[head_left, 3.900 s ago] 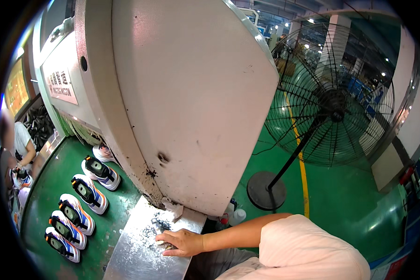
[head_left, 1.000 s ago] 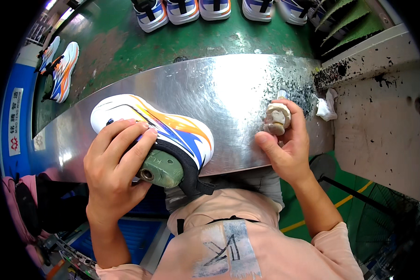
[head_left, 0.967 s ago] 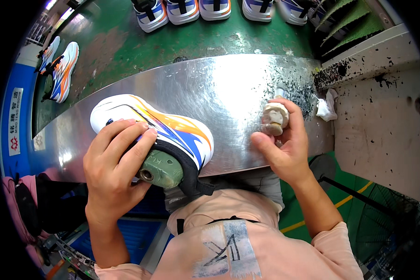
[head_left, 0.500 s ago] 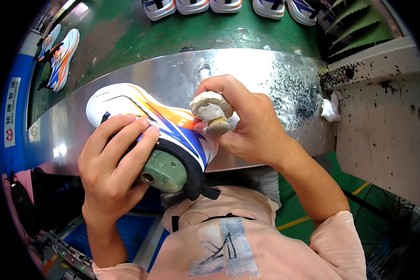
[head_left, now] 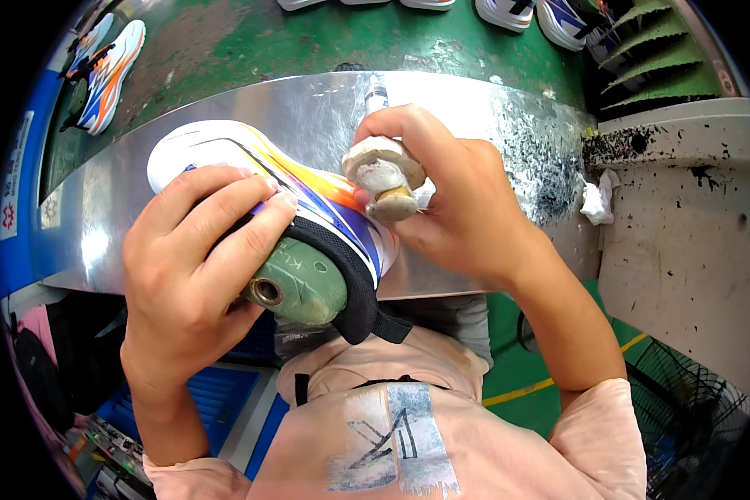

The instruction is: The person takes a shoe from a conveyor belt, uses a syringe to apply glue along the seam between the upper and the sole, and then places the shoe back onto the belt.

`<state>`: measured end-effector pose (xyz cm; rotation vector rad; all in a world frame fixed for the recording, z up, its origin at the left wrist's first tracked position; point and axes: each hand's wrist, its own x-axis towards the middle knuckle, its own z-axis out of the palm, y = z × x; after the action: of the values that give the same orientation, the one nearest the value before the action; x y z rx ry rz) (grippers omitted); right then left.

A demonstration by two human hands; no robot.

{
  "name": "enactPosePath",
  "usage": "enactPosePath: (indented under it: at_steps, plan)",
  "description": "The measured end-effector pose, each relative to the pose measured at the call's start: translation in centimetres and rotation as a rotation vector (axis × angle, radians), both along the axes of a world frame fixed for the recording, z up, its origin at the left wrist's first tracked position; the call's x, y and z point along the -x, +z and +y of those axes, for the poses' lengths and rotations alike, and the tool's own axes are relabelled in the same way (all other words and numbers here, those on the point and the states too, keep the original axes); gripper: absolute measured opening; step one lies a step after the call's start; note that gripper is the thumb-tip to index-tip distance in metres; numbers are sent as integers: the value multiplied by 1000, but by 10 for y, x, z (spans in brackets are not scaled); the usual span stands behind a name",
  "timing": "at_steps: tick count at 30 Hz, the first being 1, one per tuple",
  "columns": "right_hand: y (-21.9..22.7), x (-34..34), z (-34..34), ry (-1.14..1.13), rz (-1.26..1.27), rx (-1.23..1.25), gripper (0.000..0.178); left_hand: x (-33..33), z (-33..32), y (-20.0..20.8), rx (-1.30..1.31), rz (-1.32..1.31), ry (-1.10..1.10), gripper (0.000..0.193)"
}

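- Here, a green worktop (head_left: 250, 50) spans the far side, with more shoes along its far edge.
- Metal sheet (head_left: 267, 104), lying on the near side.
- White, blue and orange shoe (head_left: 308, 182) around a green last (head_left: 308, 279), toe over the sheet, heel past its near edge.
- Left hand (head_left: 187, 258), fingers clamped on the shoe's upper.
- Right hand (head_left: 458, 208), thumb and fingers closed around a pale, lumpy tool (head_left: 383, 177) near the shoe's side; contact cannot be told.
- Crumpled white tissue (head_left: 597, 198), right.

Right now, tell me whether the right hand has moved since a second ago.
Yes: leftward, judged against the crumpled white wad at the right end of the metal plate; it is now close to the shoe.
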<state>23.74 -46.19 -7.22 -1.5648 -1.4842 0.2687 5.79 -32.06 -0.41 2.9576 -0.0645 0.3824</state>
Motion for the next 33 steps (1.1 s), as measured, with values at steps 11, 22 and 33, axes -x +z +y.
enactPosePath:
  at_steps: [11, 22, 33]
  plan:
    - [-16, -9, -84, -298, 641, -34, 70, 7, -11, 1, -38, -70, 33, 42]
    - [-3, 18, -131, -449, 450, 295, 41, 26, -15, -3, -1, -170, 53, 30]
    - [77, 12, -54, -73, 957, 110, 74, 64, -42, -29, 99, -268, 106, 18]
